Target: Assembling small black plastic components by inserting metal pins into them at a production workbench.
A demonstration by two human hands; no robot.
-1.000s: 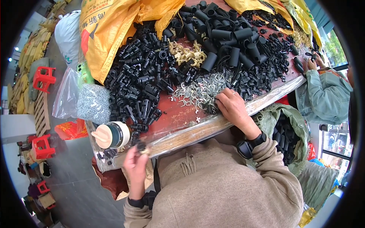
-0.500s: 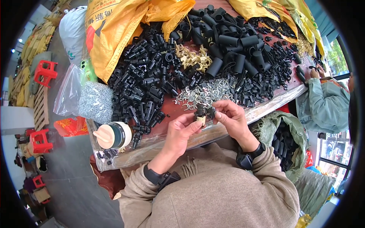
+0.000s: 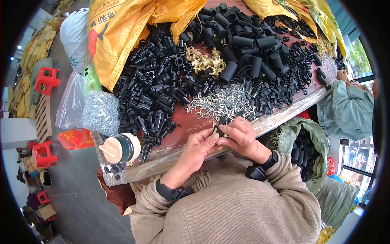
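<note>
Close together over the near edge of the table, my two hands meet on one small black plastic fitting. My left hand is closed, its thumb and fingers gripping the fitting from the left. From the right, the fingers of my right hand press on the same fitting and cover most of it. A bit of beige shows between the fingertips. Just beyond them lies a heap of bent silvery metal clips. A large pile of black plastic fittings spreads to the left, with beige plastic clips behind the metal ones.
Black tubes and small black pieces cover the table's right side. A lidded jar and a bag of metal clips stand left. Below the right edge is an open sack. Another person's sleeve is at far right.
My right hand has moved in and closed onto the fitting held by my left hand; before, the hands were slightly apart, with a small black piece in the right fingers.
</note>
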